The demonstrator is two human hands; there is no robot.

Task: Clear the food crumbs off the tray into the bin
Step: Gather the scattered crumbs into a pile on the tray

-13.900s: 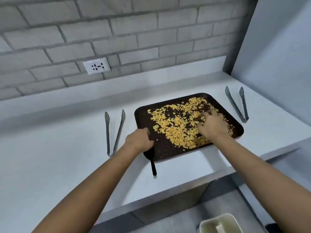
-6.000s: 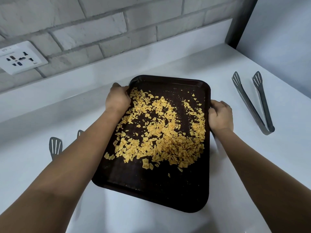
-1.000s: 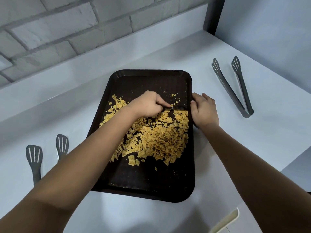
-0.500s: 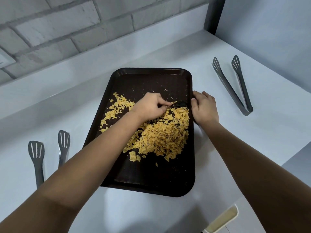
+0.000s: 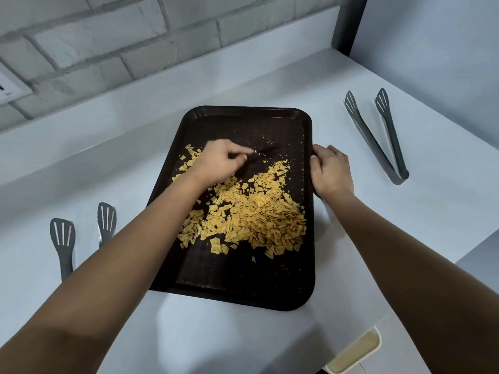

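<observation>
A dark brown tray (image 5: 237,287) lies lengthwise on the white counter. Yellow crumbs (image 5: 259,214) are heaped in its middle and right side, with a thin trail at the left rim. My left hand (image 5: 221,160) hovers over the tray's far half, above the pile, and pinches a small dark tool (image 5: 263,153), blurred by motion, that points right. My right hand (image 5: 330,168) grips the tray's right rim, thumb inside. A corner of the cream-rimmed bin (image 5: 353,354) shows below the counter's edge at the bottom right.
Grey tongs (image 5: 378,136) lie on the counter to the right of the tray. A second pair of tongs (image 5: 63,244) lies at the left, partly under my forearm. A brick wall with a socket (image 5: 10,87) backs the counter; a wall stands at the right.
My left hand with the dark tool has moved from the pile's top edge toward the tray's far end. The crumbs lie more gathered to the right. My right hand stays on the rim.
</observation>
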